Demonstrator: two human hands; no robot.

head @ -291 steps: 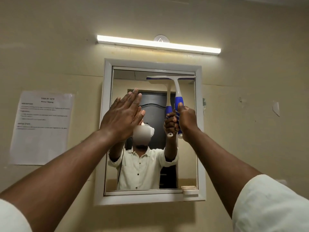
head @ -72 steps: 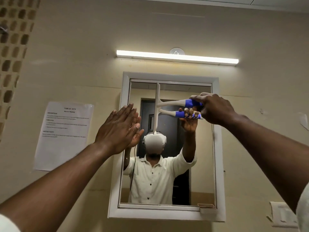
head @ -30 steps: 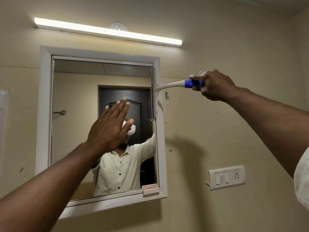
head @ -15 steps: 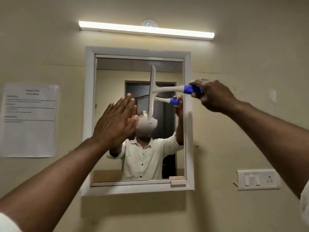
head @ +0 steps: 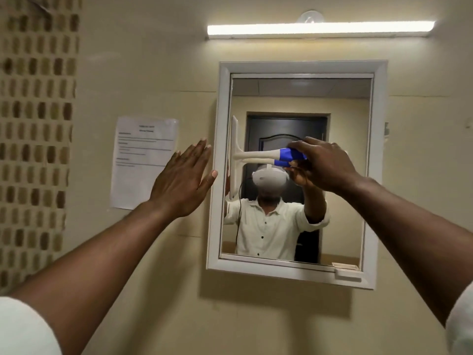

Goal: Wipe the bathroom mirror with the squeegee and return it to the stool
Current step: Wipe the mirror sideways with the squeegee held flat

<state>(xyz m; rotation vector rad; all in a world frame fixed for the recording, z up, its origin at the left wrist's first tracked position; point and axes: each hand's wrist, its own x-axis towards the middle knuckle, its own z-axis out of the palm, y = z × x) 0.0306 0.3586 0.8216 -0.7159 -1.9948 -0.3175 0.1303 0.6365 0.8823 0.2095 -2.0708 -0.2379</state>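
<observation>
The white-framed mirror (head: 291, 98) hangs on the beige wall. My right hand (head: 325, 165) grips the blue end of the white squeegee (head: 256, 154), whose handle lies level. Its blade stands upright against the glass at the mirror's left edge. My left hand (head: 184, 180) is flat with fingers spread, resting on the wall beside the mirror's left frame, thumb touching the frame. The glass reflects a person in a white shirt and the squeegee. The stool is out of sight.
A tube light (head: 320, 29) glows above the mirror. A printed paper sheet (head: 143, 160) is stuck to the wall left of my left hand. A perforated vent block wall (head: 35, 124) fills the far left. A small ledge tab (head: 346, 271) sits at the mirror's lower right.
The squeegee blade has swept left across the glass from the middle to the left edge. My left hand has come off the glass onto the wall by the frame.
</observation>
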